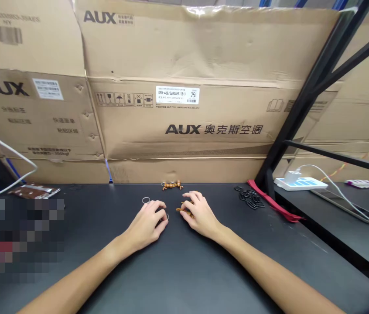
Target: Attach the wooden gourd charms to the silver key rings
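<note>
My left hand [147,220] rests curled on the black table [184,261], with a small metal ring [166,216] at its fingertips. Whether those fingers grip the ring is hard to tell. Another metal ring [145,200] lies just beyond the hand. My right hand [200,213] sits close by, its fingers and thumb around a short string of brown wooden beads [184,210]. Farther back near the table's far edge lies a second wooden bead piece [172,186], with a metal ring [164,184] beside it.
A heap of black rubber rings [250,199] and a red strap [271,200] lie to the right. A black metal rack upright [289,117] stands there, near a white power strip [300,183]. Large AUX cardboard boxes [184,117] stand behind. A foil packet [37,191] lies left.
</note>
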Action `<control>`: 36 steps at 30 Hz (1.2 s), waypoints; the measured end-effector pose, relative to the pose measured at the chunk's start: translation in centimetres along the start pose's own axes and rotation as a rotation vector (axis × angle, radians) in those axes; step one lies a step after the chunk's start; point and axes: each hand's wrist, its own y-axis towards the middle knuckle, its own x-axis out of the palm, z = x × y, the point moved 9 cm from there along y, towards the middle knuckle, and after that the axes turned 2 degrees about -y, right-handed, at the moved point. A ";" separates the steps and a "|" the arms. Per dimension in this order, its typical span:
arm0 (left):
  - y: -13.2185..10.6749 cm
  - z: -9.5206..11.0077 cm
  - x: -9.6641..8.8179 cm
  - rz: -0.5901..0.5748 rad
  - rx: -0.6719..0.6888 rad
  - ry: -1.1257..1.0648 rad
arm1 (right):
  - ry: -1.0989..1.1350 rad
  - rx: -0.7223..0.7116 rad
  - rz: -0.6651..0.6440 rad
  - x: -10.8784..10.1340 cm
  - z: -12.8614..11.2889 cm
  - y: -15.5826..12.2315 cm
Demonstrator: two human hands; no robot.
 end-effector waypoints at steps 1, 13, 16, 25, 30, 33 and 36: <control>0.0 -0.5 -0.1 0.015 -0.025 0.036 | -0.028 0.009 0.005 0.0 0.3 0.0; 0.1 -6.0 1.0 -0.076 -0.227 0.092 | 0.014 0.149 -0.194 2.4 3.3 0.0; 0.1 -6.7 1.4 -0.143 -0.216 0.087 | 0.031 0.157 -0.207 2.9 4.1 0.2; -0.1 -8.4 -0.2 0.022 -0.213 0.166 | 0.007 0.191 -0.127 2.4 5.8 0.5; 2.7 -6.3 1.7 0.026 -0.135 0.247 | -0.025 0.067 -0.008 0.8 2.8 0.9; 5.4 -5.7 3.4 0.027 -0.146 0.227 | 0.013 -0.035 0.027 0.5 0.7 0.8; 7.5 -6.0 4.5 0.031 -0.199 0.216 | 0.075 -0.129 0.003 0.7 -1.0 0.6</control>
